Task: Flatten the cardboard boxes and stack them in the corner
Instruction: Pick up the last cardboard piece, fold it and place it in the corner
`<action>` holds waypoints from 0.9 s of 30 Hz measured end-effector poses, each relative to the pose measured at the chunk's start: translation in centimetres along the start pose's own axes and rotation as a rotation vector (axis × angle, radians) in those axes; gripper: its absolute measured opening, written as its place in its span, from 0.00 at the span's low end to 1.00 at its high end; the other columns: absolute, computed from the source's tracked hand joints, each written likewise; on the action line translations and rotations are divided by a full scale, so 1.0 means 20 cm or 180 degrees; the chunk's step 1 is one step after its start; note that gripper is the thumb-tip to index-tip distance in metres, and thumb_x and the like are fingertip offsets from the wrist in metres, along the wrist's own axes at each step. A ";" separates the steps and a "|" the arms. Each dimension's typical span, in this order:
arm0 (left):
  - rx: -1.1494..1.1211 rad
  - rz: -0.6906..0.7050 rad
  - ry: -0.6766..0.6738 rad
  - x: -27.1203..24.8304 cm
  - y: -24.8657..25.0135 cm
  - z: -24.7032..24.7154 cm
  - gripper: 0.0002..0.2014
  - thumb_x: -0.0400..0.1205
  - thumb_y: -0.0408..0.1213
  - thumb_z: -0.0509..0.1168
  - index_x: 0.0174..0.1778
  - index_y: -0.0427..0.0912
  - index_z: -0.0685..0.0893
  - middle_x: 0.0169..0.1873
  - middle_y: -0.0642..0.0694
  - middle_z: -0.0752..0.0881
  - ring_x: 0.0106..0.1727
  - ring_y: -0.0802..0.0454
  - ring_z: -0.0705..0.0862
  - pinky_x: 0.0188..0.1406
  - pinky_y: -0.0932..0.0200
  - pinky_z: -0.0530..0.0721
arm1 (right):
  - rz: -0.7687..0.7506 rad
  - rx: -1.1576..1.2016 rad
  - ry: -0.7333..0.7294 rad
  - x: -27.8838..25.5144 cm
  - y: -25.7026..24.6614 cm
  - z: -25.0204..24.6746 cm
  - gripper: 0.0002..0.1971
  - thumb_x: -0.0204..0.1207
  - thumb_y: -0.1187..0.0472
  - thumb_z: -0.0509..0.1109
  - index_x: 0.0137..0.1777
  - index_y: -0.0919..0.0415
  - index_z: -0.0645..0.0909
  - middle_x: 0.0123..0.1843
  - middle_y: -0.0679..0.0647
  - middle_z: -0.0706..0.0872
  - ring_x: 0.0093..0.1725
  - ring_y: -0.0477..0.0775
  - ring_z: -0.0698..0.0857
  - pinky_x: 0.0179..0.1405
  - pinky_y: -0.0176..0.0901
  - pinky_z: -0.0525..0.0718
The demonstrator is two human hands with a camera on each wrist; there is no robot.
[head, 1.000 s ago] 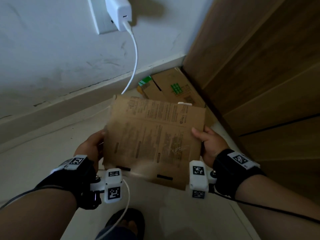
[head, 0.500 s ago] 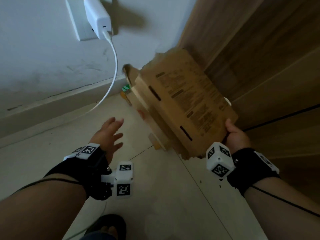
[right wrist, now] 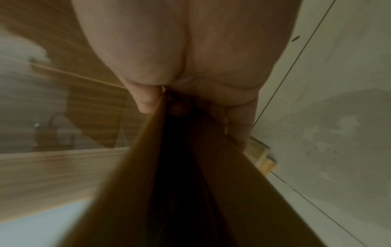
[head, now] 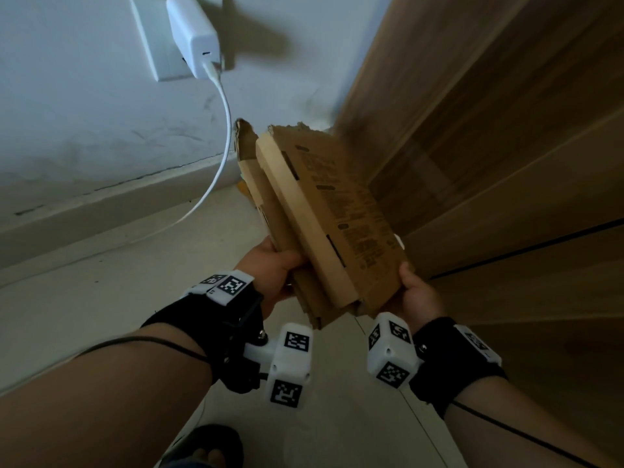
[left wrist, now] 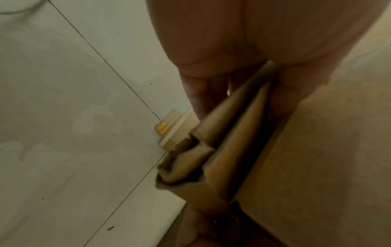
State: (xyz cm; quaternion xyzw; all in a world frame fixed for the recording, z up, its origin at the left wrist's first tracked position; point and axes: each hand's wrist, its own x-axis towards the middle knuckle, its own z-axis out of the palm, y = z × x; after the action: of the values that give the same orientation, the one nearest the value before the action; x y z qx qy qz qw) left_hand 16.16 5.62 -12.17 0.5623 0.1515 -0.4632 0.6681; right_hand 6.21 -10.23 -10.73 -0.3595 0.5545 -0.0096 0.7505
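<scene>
A flattened brown cardboard box (head: 341, 217) with dark print is held on edge in the air, tilted toward the wooden panel. My left hand (head: 277, 275) grips its near left layers, thumb on top. My right hand (head: 417, 292) pinches its near right corner. The left wrist view shows the folded cardboard layers (left wrist: 243, 150) between thumb and fingers. In the right wrist view the cardboard (right wrist: 169, 175) runs dark from between thumb and fingers. A bit of other cardboard (head: 244, 189) on the floor in the corner peeks out behind the held box.
A white charger (head: 194, 35) sits in a wall socket with its cable (head: 219, 157) hanging to the floor beside the corner. A wooden panel (head: 489, 146) forms the right side. Pale floor tiles (head: 118, 282) lie below; a foot in a dark sandal (head: 206, 447) is at the bottom.
The box swung from flat in both hands up onto its edge. My left hand let go half a second ago and now grips the near left layers again.
</scene>
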 end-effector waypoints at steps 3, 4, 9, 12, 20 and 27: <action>-0.0105 0.0069 0.0088 0.00 0.01 -0.02 0.17 0.79 0.28 0.64 0.61 0.49 0.77 0.53 0.41 0.88 0.55 0.39 0.87 0.52 0.43 0.86 | -0.0087 -0.0001 0.0013 0.03 0.02 -0.03 0.25 0.84 0.48 0.53 0.72 0.62 0.75 0.57 0.63 0.86 0.56 0.65 0.84 0.51 0.57 0.83; -0.0090 0.0102 0.0134 0.00 0.01 -0.02 0.17 0.79 0.27 0.64 0.62 0.48 0.77 0.52 0.42 0.88 0.54 0.39 0.87 0.50 0.44 0.86 | -0.0187 -0.0092 0.0009 0.04 0.03 -0.04 0.23 0.83 0.53 0.54 0.72 0.62 0.75 0.58 0.62 0.86 0.58 0.66 0.84 0.56 0.59 0.82; -0.0016 0.0314 0.0300 0.00 0.02 -0.01 0.17 0.78 0.26 0.63 0.60 0.49 0.77 0.44 0.46 0.88 0.42 0.47 0.87 0.35 0.55 0.85 | -0.0992 -0.1520 0.0057 0.03 0.00 -0.06 0.42 0.75 0.74 0.60 0.81 0.38 0.50 0.79 0.56 0.69 0.69 0.59 0.76 0.62 0.60 0.81; 0.0053 0.0371 0.0452 0.00 0.04 0.00 0.16 0.78 0.27 0.65 0.59 0.47 0.75 0.41 0.46 0.85 0.39 0.48 0.85 0.31 0.56 0.84 | -0.1443 -0.2441 -0.0146 -0.01 -0.03 -0.05 0.55 0.70 0.70 0.74 0.81 0.34 0.40 0.86 0.51 0.54 0.79 0.55 0.65 0.72 0.60 0.72; 0.0411 0.0464 0.0539 -0.01 0.02 0.02 0.16 0.78 0.30 0.64 0.60 0.51 0.75 0.53 0.42 0.86 0.53 0.38 0.86 0.55 0.40 0.86 | -0.2936 -0.3717 -0.0223 -0.11 -0.05 0.01 0.51 0.61 0.54 0.80 0.76 0.28 0.50 0.81 0.45 0.62 0.79 0.48 0.63 0.76 0.60 0.71; 0.0223 0.0466 0.0448 -0.02 0.02 0.02 0.18 0.80 0.33 0.65 0.66 0.48 0.76 0.54 0.44 0.87 0.48 0.45 0.87 0.49 0.46 0.87 | -0.3141 -0.2800 -0.0377 -0.15 -0.10 0.05 0.25 0.78 0.74 0.62 0.66 0.45 0.75 0.55 0.42 0.84 0.53 0.36 0.85 0.56 0.35 0.84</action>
State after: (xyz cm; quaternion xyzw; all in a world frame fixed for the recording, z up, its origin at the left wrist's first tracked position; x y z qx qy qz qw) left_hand 16.26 5.44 -11.55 0.6260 0.1403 -0.3775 0.6678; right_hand 6.65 -9.96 -7.08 -0.8441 0.2348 -0.1050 0.4705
